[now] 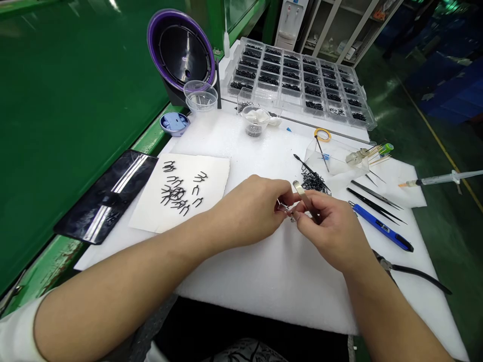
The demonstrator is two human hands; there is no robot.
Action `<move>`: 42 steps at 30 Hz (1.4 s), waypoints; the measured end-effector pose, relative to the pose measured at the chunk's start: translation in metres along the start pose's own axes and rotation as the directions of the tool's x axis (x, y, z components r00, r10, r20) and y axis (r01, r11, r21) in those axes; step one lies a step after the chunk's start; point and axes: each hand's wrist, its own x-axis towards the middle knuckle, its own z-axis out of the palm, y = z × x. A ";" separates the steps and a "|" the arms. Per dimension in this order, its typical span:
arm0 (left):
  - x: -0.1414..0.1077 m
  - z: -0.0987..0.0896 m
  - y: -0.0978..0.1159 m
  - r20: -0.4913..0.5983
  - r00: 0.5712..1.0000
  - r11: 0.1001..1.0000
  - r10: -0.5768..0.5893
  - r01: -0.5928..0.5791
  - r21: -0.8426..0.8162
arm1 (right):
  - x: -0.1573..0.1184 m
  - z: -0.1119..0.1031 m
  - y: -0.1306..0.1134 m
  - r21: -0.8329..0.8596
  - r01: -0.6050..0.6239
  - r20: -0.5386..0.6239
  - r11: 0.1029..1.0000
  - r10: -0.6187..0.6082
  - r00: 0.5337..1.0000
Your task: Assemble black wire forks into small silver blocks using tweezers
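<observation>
Close together over the white foam sheet [241, 281], my two hands meet at the fingertips. My left hand [260, 206] is closed in a pinch on a small shiny metal piece [282, 205], mostly covered by the fingers. My right hand [332, 221] grips silver tweezers [306, 200], their rounded end pointing up and away; the tips are hidden near the left fingertips. Just beyond the right hand lies a heap of small black bent parts [313, 180]. Left of my hands, several black forked pieces [175, 193] rest on a white paper sheet [151, 211].
At the back stands a clear compartment box [269, 93] of black parts. A purple-rimmed black bowl [181, 50], clear cups [202, 100] and a dark tablet [105, 196] are leftward. Rightward lie dark tweezers [373, 203], a blue pen-like tool [383, 227], pliers [418, 275] and a syringe [437, 178].
</observation>
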 end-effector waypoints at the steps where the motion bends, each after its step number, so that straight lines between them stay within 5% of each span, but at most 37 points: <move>1: 0.001 -0.001 -0.001 -0.004 1.000 0.999 -0.018 0.018 0.037 | 0.000 -0.001 0.001 0.006 -0.013 -0.014 1.000 0.013 1.000; 5: 0.004 -0.005 -0.005 0.034 0.996 0.978 -0.086 0.078 0.193 | 0.001 -0.005 0.003 0.097 -0.063 -0.086 0.993 0.071 0.994; 12: 0.002 -0.007 -0.014 0.133 0.991 0.972 -0.023 -0.010 0.236 | 0.000 -0.006 0.002 0.323 -0.009 -0.114 0.946 0.048 0.992; 19: 0.000 -0.019 -0.020 0.046 0.997 0.948 -0.055 0.038 0.315 | 0.001 0.003 -0.001 0.481 -0.060 -0.099 0.875 0.122 0.988; 23: 0.000 -0.020 -0.002 -0.078 0.994 0.996 -0.083 0.084 0.017 | 0.001 0.005 -0.003 0.474 -0.028 -0.163 0.880 0.119 0.980; 27: 0.000 -0.013 0.014 -0.031 0.967 0.921 -0.251 0.229 -0.314 | 0.001 0.007 -0.006 0.415 0.025 -0.263 0.910 0.094 0.960; 42: 0.001 -0.003 0.011 -0.092 0.948 0.841 -0.306 0.224 -0.492 | -0.002 0.014 -0.006 0.382 0.182 -0.318 0.906 -0.056 0.946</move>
